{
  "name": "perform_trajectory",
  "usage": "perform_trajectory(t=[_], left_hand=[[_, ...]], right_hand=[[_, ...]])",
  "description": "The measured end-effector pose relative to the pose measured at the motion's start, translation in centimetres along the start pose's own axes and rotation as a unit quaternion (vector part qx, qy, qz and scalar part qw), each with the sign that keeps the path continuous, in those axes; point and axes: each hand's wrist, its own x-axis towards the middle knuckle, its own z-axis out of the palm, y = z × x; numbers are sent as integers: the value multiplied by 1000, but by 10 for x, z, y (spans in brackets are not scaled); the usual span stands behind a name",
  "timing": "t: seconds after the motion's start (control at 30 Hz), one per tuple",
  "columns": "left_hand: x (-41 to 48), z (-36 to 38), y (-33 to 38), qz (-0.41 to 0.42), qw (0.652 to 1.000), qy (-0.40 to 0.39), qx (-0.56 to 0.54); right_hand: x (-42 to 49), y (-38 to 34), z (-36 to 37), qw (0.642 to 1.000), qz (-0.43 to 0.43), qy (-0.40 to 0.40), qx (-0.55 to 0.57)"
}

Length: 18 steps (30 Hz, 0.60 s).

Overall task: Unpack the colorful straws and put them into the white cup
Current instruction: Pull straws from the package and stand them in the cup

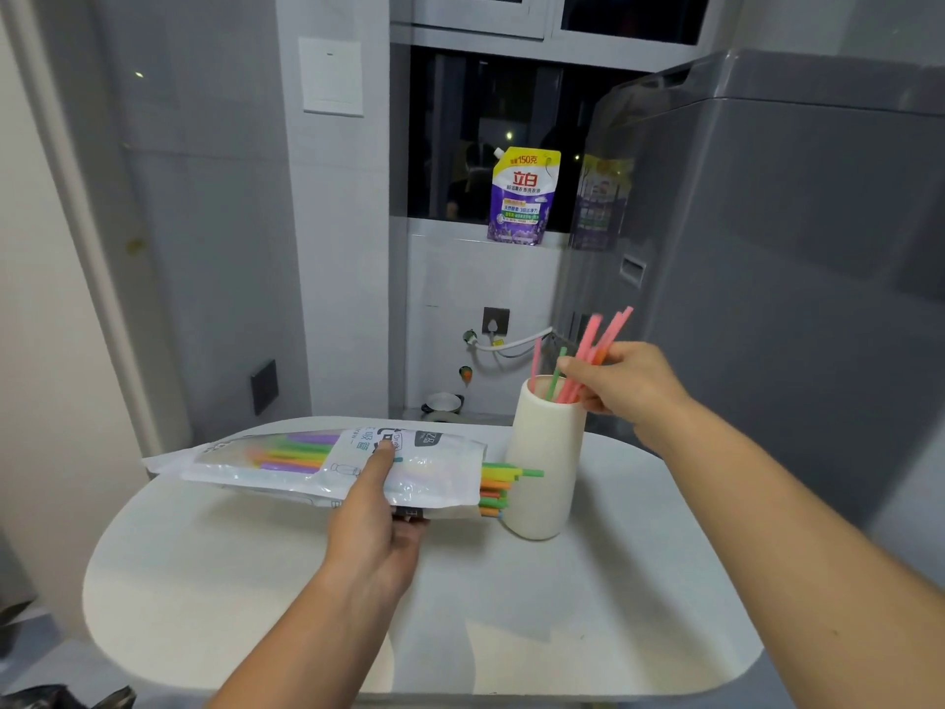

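A tall white cup [544, 463] stands on the white table [511, 606], with a pink and a green straw inside. My right hand [621, 381] pinches a few pink straws [601, 340] whose lower ends dip into the cup's mouth. A clear and white plastic straw package [327, 465] lies lifted just above the table to the cup's left. Green, orange and yellow straw ends [503, 486] stick out of its open right end, close to the cup. My left hand [376, 524] grips the package from its near edge, thumb on top.
A grey washing machine [792, 278] stands close behind and right of the table. A purple detergent pouch [524, 197] sits on the window ledge at the back. A wall socket and a hose [503, 342] are low on the far wall.
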Motion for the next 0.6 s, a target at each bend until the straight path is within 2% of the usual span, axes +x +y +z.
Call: perform_trajectory(t=[0.2, 0.37, 0.43, 0.6], left_hand=[[1, -2, 4, -4, 1000, 2, 4], [1, -4, 6, -1, 1000, -1, 8], [0, -4, 7, -1, 1000, -5, 7], [-1, -4, 5, 20, 999, -23, 17]], right_hand=[[-14, 9, -1, 999, -7, 38, 24], [-38, 20, 5, 988, -18, 152, 19], [-59, 28, 18, 990, -21, 134, 39], [-99, 50, 50, 998, 35, 2, 57]])
